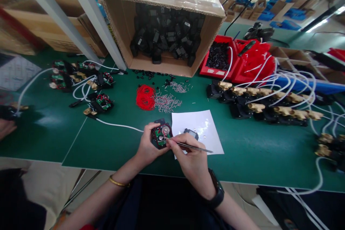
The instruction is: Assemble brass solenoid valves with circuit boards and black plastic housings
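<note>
My left hand grips a black housing with a green circuit board and a round metal part inside, its open face turned up. A white cable runs left from it to a brass fitting. In my right hand is a pair of tweezers, held like a pen, the tip at the circuit board. Whether the tip pinches anything is too small to tell. Under and beside my right hand lies a white paper sheet, bearing a grey-windowed cover and small shiny pieces.
Red rings and a pile of screws lie ahead. Behind stands a carton of black housings. Brass-fitted units line the right; opened units sit left. Another person's hand is at the left edge.
</note>
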Action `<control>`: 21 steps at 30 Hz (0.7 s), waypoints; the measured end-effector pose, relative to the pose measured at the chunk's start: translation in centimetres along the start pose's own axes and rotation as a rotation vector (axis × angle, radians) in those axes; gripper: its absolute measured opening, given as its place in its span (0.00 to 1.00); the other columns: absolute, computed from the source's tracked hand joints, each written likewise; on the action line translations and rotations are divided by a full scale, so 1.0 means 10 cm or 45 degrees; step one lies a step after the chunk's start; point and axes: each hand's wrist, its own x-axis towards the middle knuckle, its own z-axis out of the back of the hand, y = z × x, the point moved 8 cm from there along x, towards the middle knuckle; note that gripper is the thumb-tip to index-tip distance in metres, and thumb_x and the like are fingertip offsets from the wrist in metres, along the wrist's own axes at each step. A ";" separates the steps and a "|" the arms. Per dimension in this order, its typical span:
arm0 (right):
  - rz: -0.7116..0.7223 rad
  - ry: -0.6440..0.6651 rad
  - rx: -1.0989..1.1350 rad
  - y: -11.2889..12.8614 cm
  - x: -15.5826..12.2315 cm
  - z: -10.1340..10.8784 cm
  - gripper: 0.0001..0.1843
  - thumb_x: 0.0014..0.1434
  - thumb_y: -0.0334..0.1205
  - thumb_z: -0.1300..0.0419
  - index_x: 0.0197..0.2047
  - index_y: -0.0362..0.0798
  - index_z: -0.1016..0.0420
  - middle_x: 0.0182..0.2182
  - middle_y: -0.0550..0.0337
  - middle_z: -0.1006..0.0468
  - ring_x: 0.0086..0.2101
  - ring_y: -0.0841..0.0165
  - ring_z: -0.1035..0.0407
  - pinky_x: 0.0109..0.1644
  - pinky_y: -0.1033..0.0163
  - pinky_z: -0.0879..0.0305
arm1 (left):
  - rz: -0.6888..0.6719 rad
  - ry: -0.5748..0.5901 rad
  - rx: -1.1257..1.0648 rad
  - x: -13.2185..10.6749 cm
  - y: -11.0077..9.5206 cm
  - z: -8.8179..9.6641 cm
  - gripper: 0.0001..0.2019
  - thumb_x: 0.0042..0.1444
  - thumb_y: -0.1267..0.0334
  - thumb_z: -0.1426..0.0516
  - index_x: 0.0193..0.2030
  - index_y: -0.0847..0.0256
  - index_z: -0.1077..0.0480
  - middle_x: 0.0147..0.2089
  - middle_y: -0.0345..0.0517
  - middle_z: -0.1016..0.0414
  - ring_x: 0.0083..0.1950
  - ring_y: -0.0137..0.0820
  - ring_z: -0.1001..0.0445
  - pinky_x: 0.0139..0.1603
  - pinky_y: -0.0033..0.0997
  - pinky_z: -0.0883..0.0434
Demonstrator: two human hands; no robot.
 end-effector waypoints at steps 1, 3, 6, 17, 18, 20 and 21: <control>-0.001 0.019 -0.001 0.00 0.01 0.00 0.05 0.56 0.36 0.40 0.30 0.47 0.25 0.26 0.58 0.23 0.27 0.67 0.28 0.31 0.63 0.31 | -0.006 -0.001 0.003 0.00 -0.01 0.00 0.32 0.39 0.58 0.34 0.51 0.58 0.42 0.52 0.51 0.38 0.53 0.41 0.33 0.54 0.41 0.33; -0.003 0.050 0.009 0.01 0.04 0.00 0.04 0.56 0.36 0.40 0.30 0.47 0.25 0.26 0.58 0.23 0.27 0.67 0.28 0.30 0.64 0.31 | -0.017 -0.004 0.003 0.00 -0.03 0.01 0.32 0.39 0.58 0.34 0.51 0.58 0.42 0.51 0.50 0.38 0.52 0.40 0.33 0.52 0.40 0.33; -0.003 0.089 0.038 0.01 0.08 0.00 0.04 0.55 0.35 0.39 0.29 0.47 0.26 0.25 0.60 0.25 0.26 0.69 0.29 0.28 0.66 0.32 | -0.028 -0.005 0.016 0.00 -0.03 0.01 0.33 0.40 0.57 0.34 0.51 0.59 0.42 0.51 0.51 0.38 0.51 0.40 0.32 0.51 0.39 0.32; -0.019 0.185 0.075 0.02 0.18 -0.03 0.04 0.55 0.35 0.39 0.29 0.46 0.28 0.23 0.61 0.24 0.24 0.70 0.29 0.27 0.67 0.34 | -0.086 -0.018 0.037 0.01 -0.05 0.02 0.32 0.40 0.58 0.34 0.51 0.59 0.42 0.50 0.51 0.38 0.51 0.39 0.31 0.50 0.40 0.32; -0.018 0.195 0.057 0.03 0.19 -0.03 0.04 0.55 0.36 0.39 0.29 0.46 0.28 0.23 0.61 0.24 0.24 0.70 0.29 0.28 0.66 0.34 | -0.085 -0.018 0.034 0.01 -0.05 0.02 0.32 0.40 0.58 0.34 0.51 0.59 0.42 0.50 0.51 0.38 0.51 0.40 0.31 0.51 0.40 0.32; -0.018 0.219 0.041 0.05 0.20 -0.04 0.05 0.55 0.36 0.39 0.29 0.46 0.28 0.23 0.61 0.24 0.24 0.70 0.29 0.28 0.66 0.34 | -0.085 -0.022 0.032 0.01 -0.05 0.02 0.32 0.40 0.59 0.34 0.51 0.59 0.42 0.50 0.51 0.37 0.51 0.39 0.31 0.50 0.40 0.32; -0.020 0.229 0.045 0.05 0.21 -0.04 0.05 0.55 0.36 0.39 0.29 0.46 0.28 0.23 0.62 0.24 0.24 0.70 0.29 0.28 0.66 0.34 | -0.086 -0.023 0.032 0.01 -0.05 0.02 0.32 0.40 0.59 0.34 0.51 0.60 0.42 0.50 0.51 0.37 0.51 0.39 0.31 0.51 0.40 0.32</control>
